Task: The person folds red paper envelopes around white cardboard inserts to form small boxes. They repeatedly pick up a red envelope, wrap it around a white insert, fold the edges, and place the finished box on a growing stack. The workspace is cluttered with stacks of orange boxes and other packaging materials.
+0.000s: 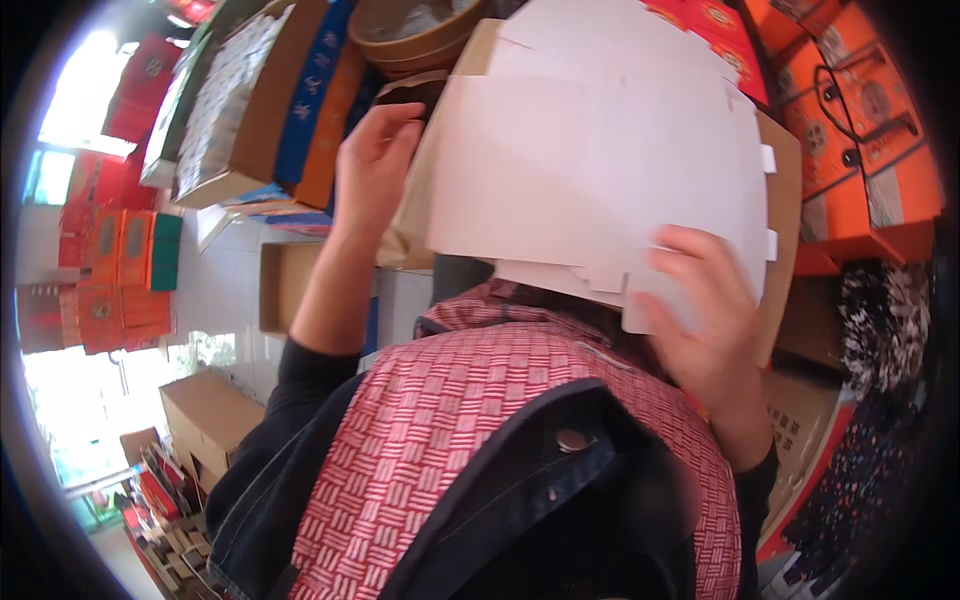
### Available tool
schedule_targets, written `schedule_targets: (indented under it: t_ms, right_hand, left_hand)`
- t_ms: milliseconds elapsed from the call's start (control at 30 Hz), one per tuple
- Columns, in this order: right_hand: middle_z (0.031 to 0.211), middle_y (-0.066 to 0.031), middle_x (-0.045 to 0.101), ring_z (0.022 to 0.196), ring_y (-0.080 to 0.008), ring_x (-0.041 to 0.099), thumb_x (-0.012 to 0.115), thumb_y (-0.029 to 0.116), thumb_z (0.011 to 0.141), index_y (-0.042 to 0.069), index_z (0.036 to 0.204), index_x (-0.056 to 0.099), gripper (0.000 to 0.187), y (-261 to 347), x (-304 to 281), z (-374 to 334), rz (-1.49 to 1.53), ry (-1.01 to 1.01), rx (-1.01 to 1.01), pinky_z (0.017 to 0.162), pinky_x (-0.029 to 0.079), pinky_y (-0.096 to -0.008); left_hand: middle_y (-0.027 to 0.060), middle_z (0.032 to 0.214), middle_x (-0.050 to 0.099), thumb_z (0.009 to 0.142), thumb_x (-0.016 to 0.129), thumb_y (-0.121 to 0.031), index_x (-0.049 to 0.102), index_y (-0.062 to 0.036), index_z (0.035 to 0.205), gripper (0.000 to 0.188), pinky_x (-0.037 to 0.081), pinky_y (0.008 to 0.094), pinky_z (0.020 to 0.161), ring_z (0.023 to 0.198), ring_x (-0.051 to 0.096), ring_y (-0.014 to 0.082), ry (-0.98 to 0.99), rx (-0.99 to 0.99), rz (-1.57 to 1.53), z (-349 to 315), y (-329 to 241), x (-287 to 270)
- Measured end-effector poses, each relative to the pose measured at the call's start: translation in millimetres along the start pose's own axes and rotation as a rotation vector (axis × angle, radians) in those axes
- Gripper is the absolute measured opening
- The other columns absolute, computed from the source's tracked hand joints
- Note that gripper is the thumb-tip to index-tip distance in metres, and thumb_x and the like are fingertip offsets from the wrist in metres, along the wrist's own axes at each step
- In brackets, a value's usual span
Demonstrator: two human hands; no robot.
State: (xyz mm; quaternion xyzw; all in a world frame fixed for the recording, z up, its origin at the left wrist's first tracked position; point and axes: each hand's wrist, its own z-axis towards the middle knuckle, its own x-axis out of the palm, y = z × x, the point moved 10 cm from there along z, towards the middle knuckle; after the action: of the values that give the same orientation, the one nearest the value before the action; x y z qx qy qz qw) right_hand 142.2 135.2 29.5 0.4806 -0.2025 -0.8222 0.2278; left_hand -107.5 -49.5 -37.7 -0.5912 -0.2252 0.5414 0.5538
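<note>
A stack of flat white die-cut card sheets (560, 170) lies in front of me, with notched edges and small tabs. My right hand (705, 300) is at the near right corner of the stack, its fingers over the top sheet and its thumb by a small flap; it appears to grip the card. My left hand (375, 165) hovers off the stack's left edge, beside a brown paper or card piece (412, 215). Its fingers are loosely bent and a little apart, with nothing visible in them.
Brown cardboard (783, 220) lies under the sheets. A round tan tub (415, 40) stands behind. Cartons with white packs (225, 110) are at the left, an open cardboard box (285, 285) below them. Orange gift boxes (865, 130) stack up at the right.
</note>
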Motion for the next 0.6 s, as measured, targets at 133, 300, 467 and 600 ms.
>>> schedule_targets:
  t_ms: [133, 300, 467, 600]
  right_hand:
    - [0.095, -0.0158, 0.057, 0.084, -0.0327, 0.061, 0.076, 0.021, 0.073, -0.003, 0.096, 0.058, 0.038, 44.9, 97.2, 54.3, 0.015, 0.218, -0.091, 0.073, 0.051, -0.0376]
    - [0.085, -0.014, 0.055, 0.073, -0.0305, 0.063, 0.071, 0.022, 0.077, 0.0, 0.09, 0.055, 0.031, 58.0, 151.6, 73.0, -0.36, 0.241, -0.119, 0.061, 0.052, -0.034]
    - [0.076, -0.0111, 0.058, 0.069, -0.0231, 0.061, 0.063, 0.009, 0.081, -0.002, 0.085, 0.061, 0.012, 56.4, 99.4, 61.9, -0.041, 0.106, -0.088, 0.06, 0.049, -0.0308]
    - [0.076, -0.0117, 0.061, 0.067, -0.0173, 0.056, 0.062, 0.008, 0.084, -0.002, 0.079, 0.064, 0.012, 23.0, 43.6, 25.7, 0.415, 0.031, 0.159, 0.061, 0.044, -0.0267]
  left_hand:
    - [0.006, 0.104, 0.064, 0.095, 0.052, -0.009, 0.059, -0.0016, 0.113, 0.021, 0.05, 0.0261, 0.078, 0.088, 0.062, 0.0123, 0.147, -0.153, -0.274, -3.8, 14.5, 13.7]
    - [0.0045, 0.101, 0.063, 0.094, 0.054, -0.01, 0.056, -0.0035, 0.113, 0.02, 0.052, 0.0247, 0.072, 0.081, 0.06, 0.0105, 0.21, -0.319, -0.55, -25.8, 17.5, 30.6]
    - [0.0078, 0.111, 0.058, 0.092, 0.053, -0.003, 0.051, -0.003, 0.117, 0.024, 0.053, 0.026, 0.075, 0.092, 0.061, 0.0145, 0.15, -0.154, -0.635, -31.3, 3.4, 30.0]
    - [0.0097, 0.139, 0.042, 0.08, 0.068, 0.004, 0.038, -0.0074, 0.14, 0.068, 0.049, 0.0259, 0.085, 0.112, 0.053, 0.0174, 0.315, 0.328, -0.27, -32.5, -37.2, 28.1]
